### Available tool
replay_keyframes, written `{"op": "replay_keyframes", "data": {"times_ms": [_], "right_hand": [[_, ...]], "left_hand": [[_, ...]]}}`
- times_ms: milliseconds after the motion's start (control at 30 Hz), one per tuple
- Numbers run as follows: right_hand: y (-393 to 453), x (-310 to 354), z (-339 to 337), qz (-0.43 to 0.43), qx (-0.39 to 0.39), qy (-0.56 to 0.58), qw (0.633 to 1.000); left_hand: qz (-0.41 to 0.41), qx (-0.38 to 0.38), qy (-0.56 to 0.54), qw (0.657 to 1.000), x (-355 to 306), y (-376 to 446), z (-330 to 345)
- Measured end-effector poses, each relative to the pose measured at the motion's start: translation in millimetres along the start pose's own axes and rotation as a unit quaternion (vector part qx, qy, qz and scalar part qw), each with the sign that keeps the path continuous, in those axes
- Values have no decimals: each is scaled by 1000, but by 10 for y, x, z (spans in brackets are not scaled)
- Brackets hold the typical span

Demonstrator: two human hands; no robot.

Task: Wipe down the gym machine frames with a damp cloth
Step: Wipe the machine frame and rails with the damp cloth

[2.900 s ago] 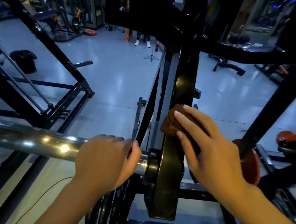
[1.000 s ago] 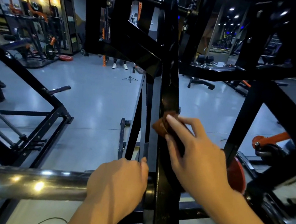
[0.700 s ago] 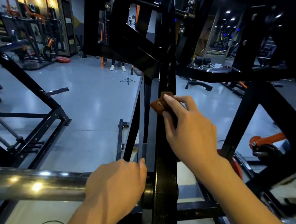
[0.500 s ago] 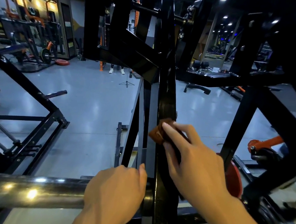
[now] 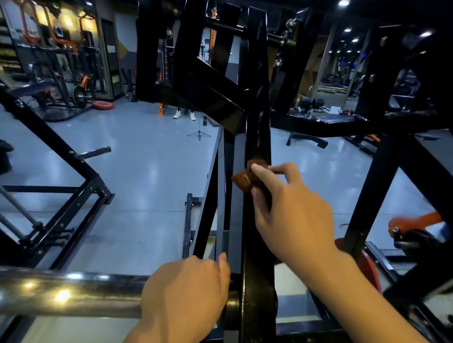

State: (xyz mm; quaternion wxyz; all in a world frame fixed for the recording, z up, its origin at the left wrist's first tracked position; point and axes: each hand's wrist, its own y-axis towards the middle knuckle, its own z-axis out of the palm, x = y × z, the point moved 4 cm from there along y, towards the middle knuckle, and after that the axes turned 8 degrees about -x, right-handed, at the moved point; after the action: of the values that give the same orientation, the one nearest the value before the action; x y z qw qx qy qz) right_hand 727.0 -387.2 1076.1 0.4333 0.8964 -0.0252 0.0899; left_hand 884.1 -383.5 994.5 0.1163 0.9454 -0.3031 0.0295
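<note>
You stand over a glossy pale grey gym floor [image 5: 148,164] that mirrors the ceiling lights. On it rest the black steel machine frames [image 5: 84,202], a red weight plate [image 5: 103,105] far left, and a small black tripod [image 5: 199,133] farther back.

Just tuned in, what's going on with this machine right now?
A person is wiping a gym machine. The right hand presses a brown cloth against the black upright bar of the frame, about midway up. The left hand grips the shiny steel bar near where it meets the frame, apparently to steady things. The upper part of the upright has the cloth below it, so it may not be wiped yet.
</note>
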Motion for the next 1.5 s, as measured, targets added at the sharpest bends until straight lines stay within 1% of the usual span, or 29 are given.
{"op": "replay_keyframes", "data": {"times_ms": [133,233,333,433,533,633,733,800,900,967,1033,1100,1167,1300,1333,1400,1433,1467,1500], "right_hand": [[302,0,65,11,0,-23,1000],[20,54,-54,2,17,-20,1000],[-158,77,-85,0,41,-28,999],[166,28,10,14,10,-40,999],[369,34,79,22,7,-47,999],[120,55,-8,6,22,-36,999],[-263,100,-133,2,54,-19,998],[-333,95,-136,1,70,-23,997],[60,2,-38,-2,20,-45,999],[360,-38,56,19,4,-49,999],[470,-34,98,28,1,-47,999],[310,6,57,15,4,-45,999],[-39,36,-52,3,13,-29,999],[-655,104,-236,-9,58,5,998],[-660,87,-226,-16,58,2,998],[-463,22,-160,-30,37,-12,999],[-318,-18,-110,-37,19,-16,999],[-158,-53,-63,-43,1,-17,999],[-13,-85,-20,-51,-9,-20,998]], "left_hand": [[-11,-18,-14,1000,2,-24,3],[-20,-27,-5,999,13,-10,-52],[-80,-32,-40,995,13,-26,-106],[-96,-41,-70,992,15,-42,-140],[-100,-32,-86,991,2,-57,-157],[-105,-30,-90,990,8,-61,-153],[-102,-37,-86,990,14,-67,-158],[-103,-38,-87,990,11,-65,-155],[-109,-37,-92,989,22,-50,-138],[-112,-31,-94,989,21,-60,-124],[-112,-32,-97,989,15,-67,-128],[-102,-40,-98,989,18,-65,-121],[-93,-46,-99,990,20,-71,-124],[-88,-48,-88,991,13,-41,-114],[-94,-46,-87,991,13,-52,-137],[-99,-67,-102,988,27,-68,-108],[-120,-76,-126,982,33,-86,-99],[-144,-58,-169,973,34,-91,-85],[-150,-25,-171,973,33,-71,-22]]}}
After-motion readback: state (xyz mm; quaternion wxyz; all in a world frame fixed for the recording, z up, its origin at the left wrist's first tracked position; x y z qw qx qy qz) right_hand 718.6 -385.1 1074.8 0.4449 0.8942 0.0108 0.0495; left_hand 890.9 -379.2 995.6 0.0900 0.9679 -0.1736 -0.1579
